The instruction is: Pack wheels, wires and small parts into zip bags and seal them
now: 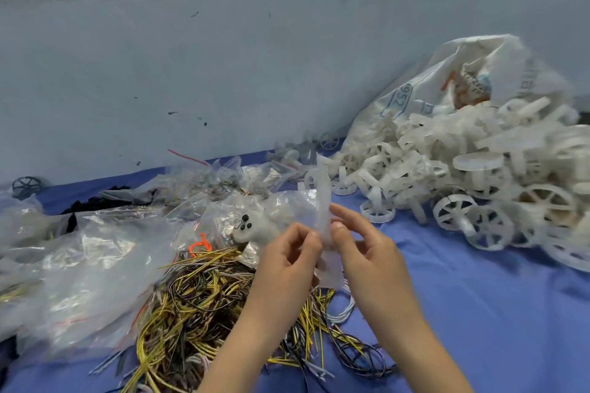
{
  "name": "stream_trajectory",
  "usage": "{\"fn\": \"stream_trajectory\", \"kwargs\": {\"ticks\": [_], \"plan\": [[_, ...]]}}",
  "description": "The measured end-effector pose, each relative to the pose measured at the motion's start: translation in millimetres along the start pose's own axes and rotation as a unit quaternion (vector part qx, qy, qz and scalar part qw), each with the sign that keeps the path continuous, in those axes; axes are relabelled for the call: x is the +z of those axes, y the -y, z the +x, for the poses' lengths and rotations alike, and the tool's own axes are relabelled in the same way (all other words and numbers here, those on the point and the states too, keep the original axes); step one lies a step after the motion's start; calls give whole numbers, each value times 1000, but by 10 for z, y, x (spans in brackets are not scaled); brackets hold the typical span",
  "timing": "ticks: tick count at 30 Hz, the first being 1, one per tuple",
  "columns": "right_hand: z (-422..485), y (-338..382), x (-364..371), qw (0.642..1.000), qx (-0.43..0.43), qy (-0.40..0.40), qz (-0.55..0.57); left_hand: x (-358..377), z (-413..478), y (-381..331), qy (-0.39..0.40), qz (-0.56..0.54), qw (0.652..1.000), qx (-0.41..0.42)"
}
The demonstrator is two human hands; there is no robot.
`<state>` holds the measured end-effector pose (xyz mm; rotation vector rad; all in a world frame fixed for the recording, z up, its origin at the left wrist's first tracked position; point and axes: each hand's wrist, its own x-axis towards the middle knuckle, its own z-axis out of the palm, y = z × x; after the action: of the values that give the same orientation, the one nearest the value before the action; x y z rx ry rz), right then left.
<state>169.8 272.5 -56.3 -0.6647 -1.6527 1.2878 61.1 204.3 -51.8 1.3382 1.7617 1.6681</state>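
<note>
A small clear zip bag (323, 201) stands upright between my hands above the blue cloth. My left hand (287, 252) pinches its left edge and my right hand (360, 242) pinches its right edge, thumbs facing each other. Motion blur hides what is inside the bag. Below my hands lies a tangle of yellow, black and white wires (198, 306). A big heap of white plastic wheels (472, 175) covers the right side. Behind the bag sits a packet with small white parts and black dots (252, 226).
Clear plastic bags (79, 271) pile up on the left, more small bags (223, 179) at the back. A white printed sack (453, 80) leans on the blue wall (223, 73) behind the wheels. A dark wheel (27, 187) lies far left. Bare blue cloth (495, 329) shows at right front.
</note>
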Motion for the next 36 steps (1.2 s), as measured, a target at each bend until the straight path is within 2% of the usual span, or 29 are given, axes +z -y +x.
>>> {"fn": "stream_trajectory", "kwargs": {"ticks": [8, 11, 13, 15, 20, 25, 27, 29, 32, 36], "plan": [[-37, -147, -30, 999, 42, -11, -28, 91, -121, 100, 24, 55, 998, -9], [-72, -200, -34, 997, 69, -6, -34, 164, -121, 98, 6, -37, 995, -96], [-95, -222, -47, 995, 75, 0, -61, 190, -126, 69, -11, -127, 979, -160], [-125, -231, -63, 995, 75, 4, -70, 186, -129, 56, -22, -165, 970, -177], [-183, -238, -110, 992, 64, 6, -104, 197, -143, 86, -24, -129, 978, -161], [-226, -217, -148, 968, 11, 8, -250, 224, -145, 112, -14, -103, 985, -136], [-241, -199, -153, 961, -26, -5, -274, 241, -142, 108, -12, -90, 989, -115], [-239, -179, -160, 964, -40, -30, -261, 264, -144, 109, -17, -70, 994, -82], [-175, -135, -217, 980, -4, -52, -193, 295, -148, 86, -23, -45, 998, -34], [-86, 2, -299, 995, 17, -49, -89, 338, -147, -34, 29, -104, 994, -25]]}}
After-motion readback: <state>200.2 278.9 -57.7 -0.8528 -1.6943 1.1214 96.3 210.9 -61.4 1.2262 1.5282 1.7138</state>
